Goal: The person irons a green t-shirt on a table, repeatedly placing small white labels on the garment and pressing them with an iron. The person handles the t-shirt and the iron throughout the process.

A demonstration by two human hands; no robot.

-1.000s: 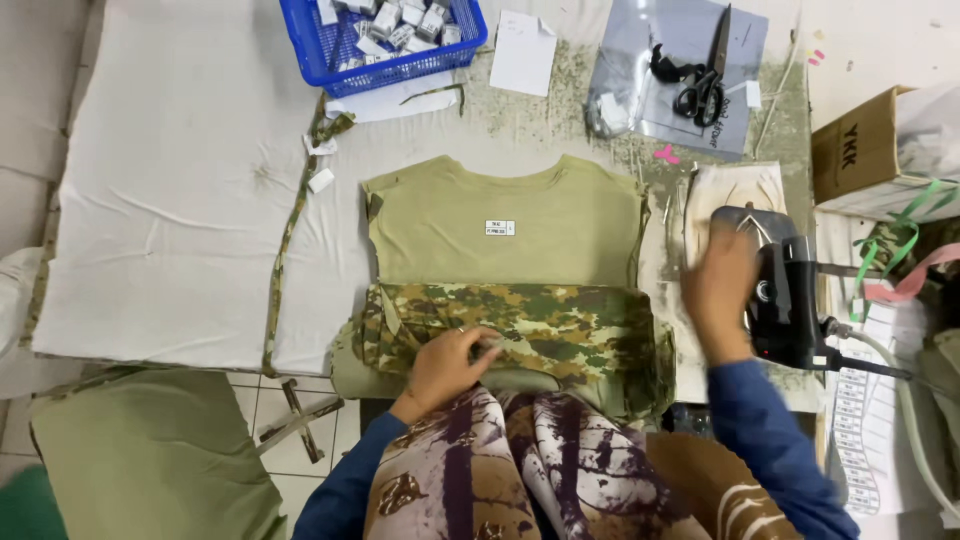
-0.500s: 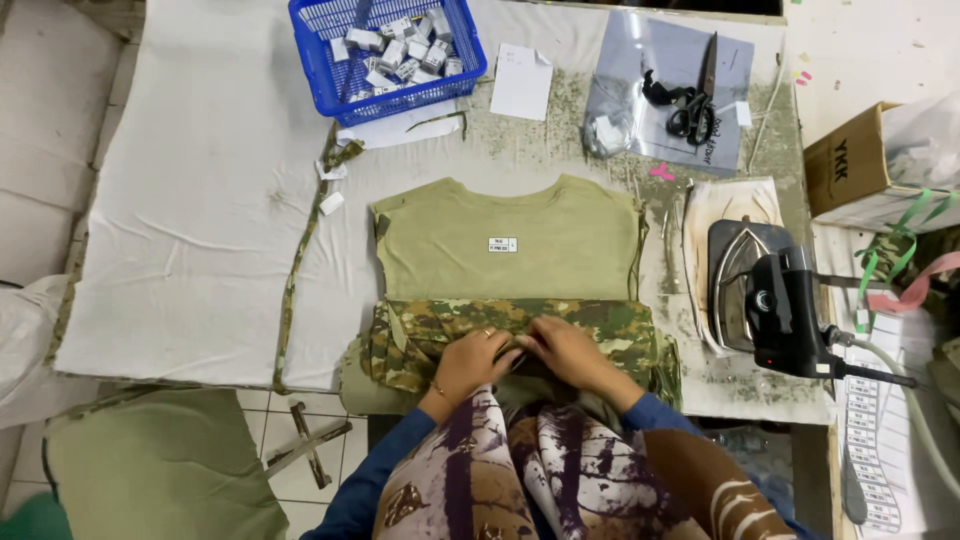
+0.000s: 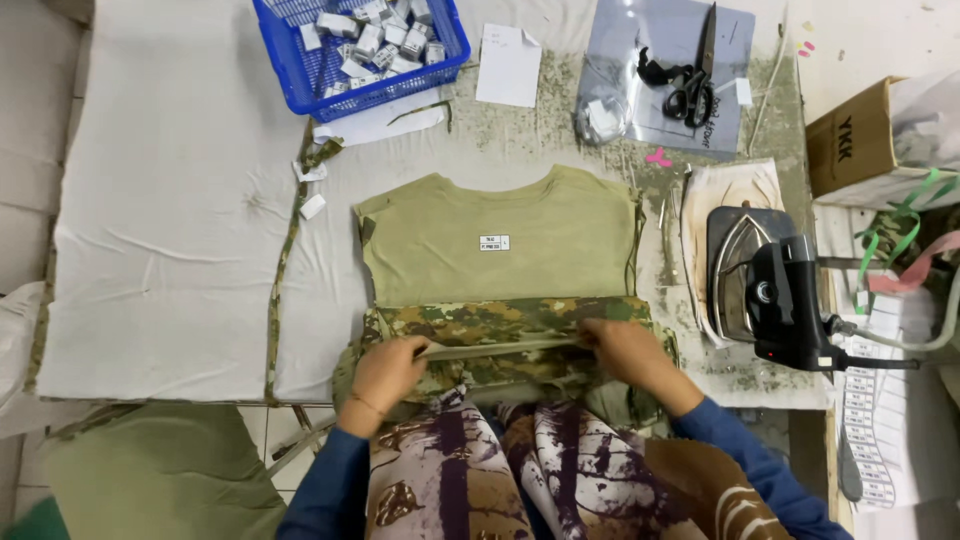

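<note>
An olive shirt with camouflage lower part lies flat on the padded white table, a small white label on its back. My left hand pinches the left end of a thin tan strip along the camouflage fold. My right hand grips the strip's right end, stretching it taut between both hands at the near table edge.
A black iron rests on a scorched pad at right. Black scissors lie on a grey sheet at the back. A blue basket of small white tags, a white paper, a cardboard box and ribbons surround.
My right hand left the iron and came to the camouflage fold. Both hands now spread apart along the tan strip, pulling it straight.
</note>
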